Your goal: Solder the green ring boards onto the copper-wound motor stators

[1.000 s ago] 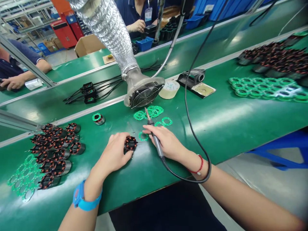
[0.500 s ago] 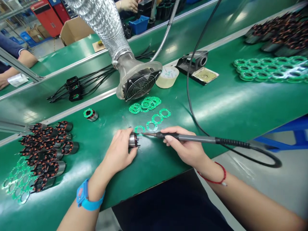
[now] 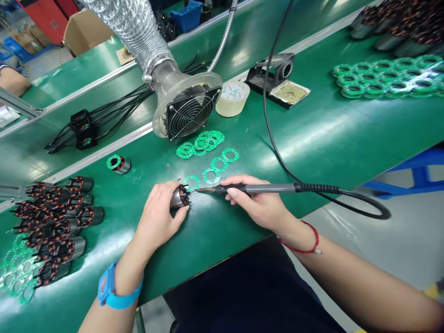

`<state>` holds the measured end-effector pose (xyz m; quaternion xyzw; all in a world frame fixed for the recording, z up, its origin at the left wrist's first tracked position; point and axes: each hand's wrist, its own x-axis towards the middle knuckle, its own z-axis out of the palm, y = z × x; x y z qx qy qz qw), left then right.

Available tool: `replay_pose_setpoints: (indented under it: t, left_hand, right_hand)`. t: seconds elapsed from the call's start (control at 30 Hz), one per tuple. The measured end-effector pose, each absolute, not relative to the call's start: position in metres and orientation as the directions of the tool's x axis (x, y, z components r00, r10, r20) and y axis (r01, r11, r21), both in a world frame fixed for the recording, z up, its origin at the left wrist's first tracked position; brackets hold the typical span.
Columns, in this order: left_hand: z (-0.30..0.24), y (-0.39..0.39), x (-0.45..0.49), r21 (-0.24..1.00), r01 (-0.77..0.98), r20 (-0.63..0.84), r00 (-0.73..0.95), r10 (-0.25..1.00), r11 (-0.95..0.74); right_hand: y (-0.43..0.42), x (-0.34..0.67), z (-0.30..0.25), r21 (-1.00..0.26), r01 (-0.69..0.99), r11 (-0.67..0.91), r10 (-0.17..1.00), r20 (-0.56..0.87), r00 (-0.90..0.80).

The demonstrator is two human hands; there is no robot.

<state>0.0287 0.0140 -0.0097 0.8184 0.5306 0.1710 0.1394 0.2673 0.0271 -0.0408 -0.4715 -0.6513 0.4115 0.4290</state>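
Observation:
My left hand [image 3: 156, 215] is wrapped around a motor stator [image 3: 177, 198], which lies on its side with copper windings and dark pins facing right. In my right hand [image 3: 258, 203] is a soldering iron [image 3: 270, 188], held like a pen and pointing left. Its tip is at the upper pins of the stator; whether it touches them I cannot tell. Just behind the tip lies a thin green ring-shaped circuit board [image 3: 198, 180]. Several more ring boards [image 3: 217, 180] trail off to the back right, near an overlapping pile of them [image 3: 185, 149].
A fume extractor fan [image 3: 191, 118] hangs over the bench. Behind are a tape roll [image 3: 231, 104] and a soldering iron stand [image 3: 268, 83]. Stators [image 3: 65, 226] crowd the left; one with a green ring [image 3: 121, 165] stands apart. Ring-board panels [image 3: 385, 76] lie right. The iron's cable [image 3: 268, 125] crosses the bench.
The whole view has shifted, so the bench appears farther left and up. The stator's winding face shows more now. Both hands keep their holds, and the iron's tip stays by the pins.

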Motion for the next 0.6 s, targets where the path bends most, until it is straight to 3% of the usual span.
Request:
replay_pose_setpoints:
  t: [0.6]
  left_hand:
    - [-0.0112,0.0158,0.0279,0.347,0.845,0.128,0.386,0.914,-0.406]
  right_hand:
    - [0.0267,0.2669,-0.0377,-0.924,0.308,0.228,0.963,0.169,-0.209]
